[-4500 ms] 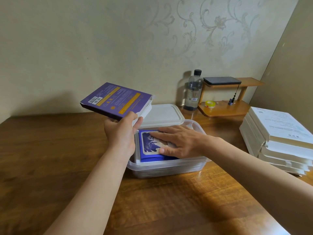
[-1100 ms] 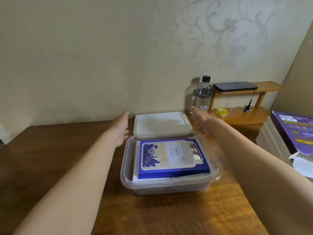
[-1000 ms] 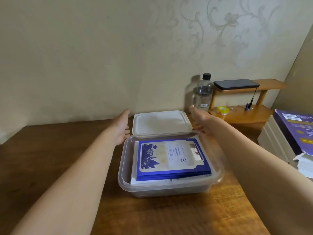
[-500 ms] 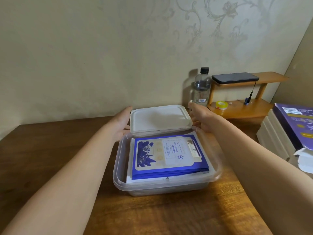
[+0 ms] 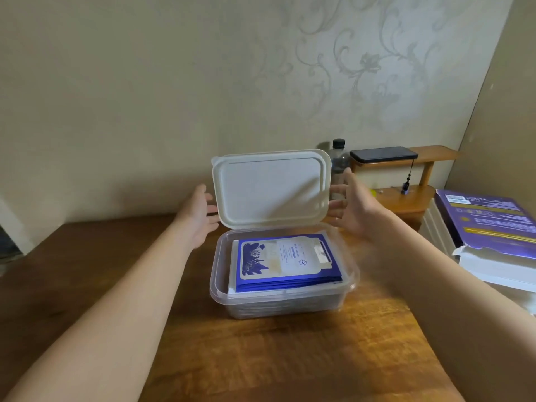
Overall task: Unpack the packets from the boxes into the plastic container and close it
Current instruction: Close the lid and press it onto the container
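A clear plastic container (image 5: pixel 216 288) stands on the wooden table (image 5: pixel 261 358), filled with a stack of blue-and-white packets (image 5: pixel 284 262). Its white lid (image 5: pixel 271 188) is raised above the container's far edge, tilted nearly upright with its underside facing me. My left hand (image 5: pixel 197 216) touches the lid's left edge with straight fingers. At the lid's right edge, the straight fingers of my right hand (image 5: pixel 353 210) press in. The lid is carried between the two hands.
A purple box (image 5: pixel 490 221) with a torn-open end lies on a stack of white boxes (image 5: pixel 493 274) at the right. Behind the lid stands a bottle (image 5: pixel 338 161), beside a small wooden shelf (image 5: pixel 406 198) that carries a dark flat device (image 5: pixel 383 153). The wall is close behind.
Both hands reached the lid lying behind the container and lifted it; it now stands tilted up over the far rim. Before that, the purple box went onto the right stack.
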